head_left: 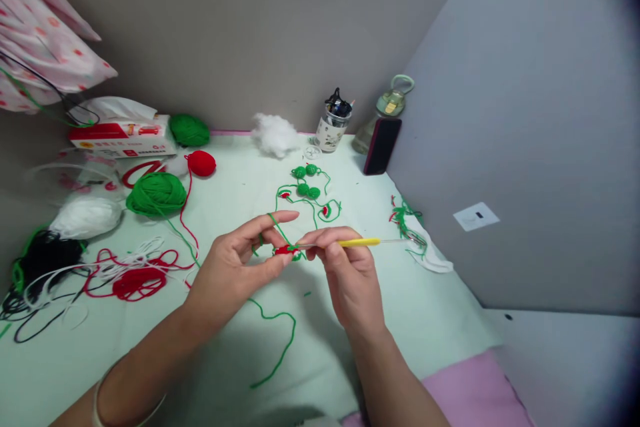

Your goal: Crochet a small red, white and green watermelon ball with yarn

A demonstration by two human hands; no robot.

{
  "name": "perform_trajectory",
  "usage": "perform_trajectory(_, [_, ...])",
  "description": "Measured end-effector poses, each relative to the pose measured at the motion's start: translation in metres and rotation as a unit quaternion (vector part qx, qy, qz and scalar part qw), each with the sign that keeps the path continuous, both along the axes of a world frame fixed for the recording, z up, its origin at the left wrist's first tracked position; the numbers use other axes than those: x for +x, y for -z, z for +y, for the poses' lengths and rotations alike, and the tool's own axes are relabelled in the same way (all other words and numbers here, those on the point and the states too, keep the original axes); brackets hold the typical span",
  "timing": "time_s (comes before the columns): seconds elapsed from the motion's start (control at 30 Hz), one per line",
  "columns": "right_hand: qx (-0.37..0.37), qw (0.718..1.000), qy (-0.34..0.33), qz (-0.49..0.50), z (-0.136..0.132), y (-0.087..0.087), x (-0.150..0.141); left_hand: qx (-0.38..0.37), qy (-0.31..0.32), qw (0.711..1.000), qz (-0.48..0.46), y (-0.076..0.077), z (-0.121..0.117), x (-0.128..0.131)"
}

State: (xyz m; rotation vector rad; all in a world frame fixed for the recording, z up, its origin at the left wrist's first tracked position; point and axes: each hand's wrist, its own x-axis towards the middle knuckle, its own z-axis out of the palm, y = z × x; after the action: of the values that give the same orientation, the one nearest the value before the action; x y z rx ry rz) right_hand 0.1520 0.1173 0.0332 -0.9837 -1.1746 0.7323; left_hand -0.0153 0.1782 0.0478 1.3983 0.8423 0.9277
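Observation:
Between the thumb and fingers of my left hand (240, 250) is a small red, white and green crochet piece (286, 251). Green yarn (280, 227) loops over the raised index finger of that hand. My right hand (347, 267) grips a crochet hook (357, 242) with a yellow handle, its tip at the crochet piece. Where the tip meets the stitches is too small to make out. A loose green yarn tail (293, 330) trails on the table below my hands. Just beyond them lie green crocheted balls (305, 191) and a small red-centred crochet piece (326, 211) with yarn tails.
On the left are a green yarn ball (156, 195), a red yarn bundle (140, 283), black yarn (50, 260) and a tissue box (123, 135). White stuffing (275, 135), a pen cup (331, 130), a bottle (391, 103) and a phone (383, 147) stand at the back. Scissors (416, 238) lie right.

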Motion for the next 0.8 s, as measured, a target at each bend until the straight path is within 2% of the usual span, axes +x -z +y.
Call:
perform_trajectory(0.03, [0.001,1.000,0.007,-0.017,0.000,0.000,-0.001,-0.020,0.003,1.000,-0.002,0.000,0.000,0.001])
perform_trajectory(0.1, [0.048,0.989,0.052,-0.128,-0.002,0.000,-0.005,-0.051,-0.015,0.999,0.002,-0.002,-0.001,0.003])
perform_trajectory(0.13, [0.089,0.970,0.088,-0.210,-0.003,0.001,-0.008,-0.056,-0.035,0.998,0.006,-0.002,-0.002,0.005])
perform_trajectory(0.2, [0.182,0.894,0.167,-0.375,-0.006,0.004,-0.016,-0.047,-0.082,0.995,0.015,-0.004,-0.004,0.008])
perform_trajectory(0.27, [0.230,0.826,0.226,-0.462,-0.008,0.008,-0.022,-0.026,-0.115,0.993,0.018,-0.004,-0.007,0.011])
perform_trajectory(0.3, [0.238,0.811,0.244,-0.476,-0.009,0.010,-0.024,-0.016,-0.124,0.992,0.020,-0.003,-0.009,0.012])
perform_trajectory(0.33, [0.241,0.808,0.246,-0.477,-0.010,0.010,-0.024,-0.006,-0.129,0.991,0.022,-0.002,-0.010,0.012])
perform_trajectory(0.37, [0.239,0.819,0.233,-0.466,-0.011,0.010,-0.024,0.007,-0.132,0.991,0.022,0.000,-0.011,0.012])
perform_trajectory(0.43, [0.209,0.879,0.181,-0.389,-0.012,0.008,-0.019,0.037,-0.129,0.991,0.019,0.004,-0.012,0.009])
perform_trajectory(0.5, [0.138,0.955,0.099,-0.242,-0.011,0.004,-0.012,0.070,-0.111,0.991,0.013,0.007,-0.011,0.005])
perform_trajectory(0.53, [0.093,0.980,0.054,-0.166,-0.009,0.002,-0.009,0.081,-0.097,0.992,0.012,0.008,-0.010,0.003])
perform_trajectory(0.57, [0.063,0.994,0.025,-0.090,-0.007,0.000,-0.006,0.084,-0.083,0.993,0.010,0.008,-0.010,0.002])
perform_trajectory(0.63, [0.032,0.999,-0.017,0.010,-0.004,-0.002,-0.003,0.073,-0.058,0.996,0.000,0.008,-0.008,0.000])
perform_trajectory(0.7, [0.031,0.999,-0.013,0.024,-0.003,-0.002,-0.004,0.042,-0.039,0.998,-0.014,0.007,-0.006,0.000])
perform_trajectory(0.77, [0.052,0.995,0.039,-0.081,-0.006,-0.001,-0.008,0.003,-0.027,0.999,-0.029,0.006,-0.006,0.001])
perform_trajectory(0.8, [0.072,0.981,0.072,-0.164,-0.008,0.001,-0.010,-0.018,-0.023,0.999,-0.034,0.006,-0.006,0.002])
